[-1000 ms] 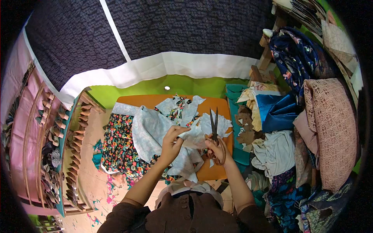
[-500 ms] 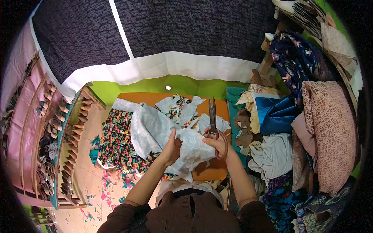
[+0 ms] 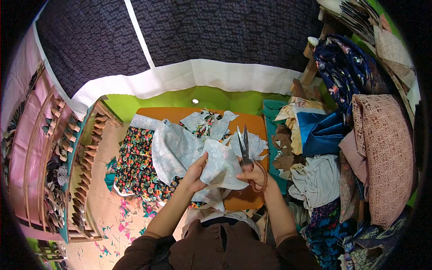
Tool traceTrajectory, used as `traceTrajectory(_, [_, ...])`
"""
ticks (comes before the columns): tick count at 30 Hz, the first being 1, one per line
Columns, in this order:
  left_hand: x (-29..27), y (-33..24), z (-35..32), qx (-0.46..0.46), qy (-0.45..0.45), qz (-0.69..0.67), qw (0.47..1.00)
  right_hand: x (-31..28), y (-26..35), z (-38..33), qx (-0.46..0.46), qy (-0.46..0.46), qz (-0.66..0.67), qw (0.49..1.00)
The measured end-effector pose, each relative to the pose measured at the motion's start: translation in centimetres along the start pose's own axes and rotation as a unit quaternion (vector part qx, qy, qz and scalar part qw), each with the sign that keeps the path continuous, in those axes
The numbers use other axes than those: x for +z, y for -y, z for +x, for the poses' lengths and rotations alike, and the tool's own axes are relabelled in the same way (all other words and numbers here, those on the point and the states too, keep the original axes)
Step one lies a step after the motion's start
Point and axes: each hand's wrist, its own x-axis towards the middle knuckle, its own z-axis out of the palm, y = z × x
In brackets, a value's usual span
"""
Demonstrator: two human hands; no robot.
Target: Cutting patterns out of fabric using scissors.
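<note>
I see my left hand (image 3: 194, 173) pinching the pale blue cloth (image 3: 189, 148) over the orange surface (image 3: 180, 112), my right hand (image 3: 254, 174) closed through the scissors (image 3: 245, 146), and I judge the cloth light and floppy, best held near the cut edge.

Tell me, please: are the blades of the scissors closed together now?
No, the scissors in the right hand have their blades slightly parted, tips pointing away above the pale fabric.

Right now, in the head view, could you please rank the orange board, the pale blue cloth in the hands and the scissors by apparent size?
1. orange board
2. pale blue cloth, partly covering it; these two look close
3. scissors
</note>
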Motion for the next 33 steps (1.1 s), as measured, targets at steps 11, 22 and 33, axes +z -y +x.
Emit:
traceTrajectory(11, [0.1,3.1,0.2,-0.013,0.072,-0.148,0.986,-1.2,2.0,0.3,-0.077,-0.094,0.043,0.992])
traceTrajectory(22, [-0.2,4.5,-0.1,-0.029,-0.009,-0.023,0.999,-1.9,2.6,1.4,-0.036,-0.099,0.134,0.985])
traceTrajectory(33, [0.0,4.5,-0.1,0.028,-0.020,-0.109,0.993,-0.9,0.0,0.4,-0.002,-0.075,0.187,0.980])
